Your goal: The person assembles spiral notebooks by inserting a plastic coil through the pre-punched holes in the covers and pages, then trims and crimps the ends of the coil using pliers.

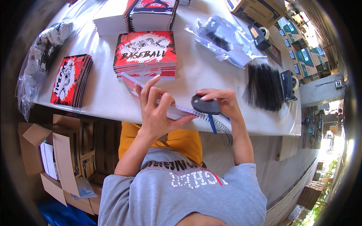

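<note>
My left hand (154, 111) grips a thin notebook (180, 110) by its edge, near the front of the table. A loose wire spiral (227, 132) runs through the holes at the notebook's right end, and its free tail curls down past the table edge. In my right hand (225, 98) is a black, rounded tool (205, 105). A blue handle (212, 124) sticks out below it; whether the two are one piece I cannot tell. The tool sits right over the spiral. Just beyond my left hand lies a stack of red-covered notebooks (145, 51).
A smaller stack of red notebooks (68, 81) lies at the left, by crumpled plastic (47, 49). Thick book piles (151, 20) stand at the back. Black spirals (264, 86), torn paper wrapping (230, 30) and tape dispensers (288, 84) are at the right. An open carton (62, 158) stands below left.
</note>
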### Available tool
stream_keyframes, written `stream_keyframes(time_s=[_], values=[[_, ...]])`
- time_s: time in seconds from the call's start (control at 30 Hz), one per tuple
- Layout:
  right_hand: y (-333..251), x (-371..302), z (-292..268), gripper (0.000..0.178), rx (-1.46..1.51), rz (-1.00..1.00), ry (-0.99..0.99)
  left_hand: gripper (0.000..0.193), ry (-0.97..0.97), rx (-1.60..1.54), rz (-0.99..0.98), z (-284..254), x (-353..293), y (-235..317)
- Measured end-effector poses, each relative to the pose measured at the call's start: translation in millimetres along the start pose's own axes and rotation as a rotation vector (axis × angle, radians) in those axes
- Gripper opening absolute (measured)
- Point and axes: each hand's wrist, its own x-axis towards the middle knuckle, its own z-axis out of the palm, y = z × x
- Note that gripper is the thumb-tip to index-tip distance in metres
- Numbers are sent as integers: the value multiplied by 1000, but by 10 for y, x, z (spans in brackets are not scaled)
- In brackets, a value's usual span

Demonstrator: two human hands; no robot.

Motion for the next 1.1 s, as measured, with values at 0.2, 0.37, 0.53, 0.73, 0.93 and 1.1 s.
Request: stream_keyframes(time_s=[0.2,0.37,0.53,0.73,0.93,1.1], values=[[-163,72,123,16,-69,-85,-95,49,-59,4,-2,-29,25,-18],[-264,291,297,22,67,-354,-199,54,-53,-23,-13,-57,54,-33],[-208,364,336,20,359,-405,-95,62,-75,45,-23,-108,68,-37],[-239,504,356,33,-54,-149,13,56,-80,123,-19,-359,298,-415],[-227,685,467,32,-125,-187,-22,54,-7,59,-11,-336,262,-405],[-141,803,479,13,-689,26,60,54,38,-107,-3,-403,244,-482]])
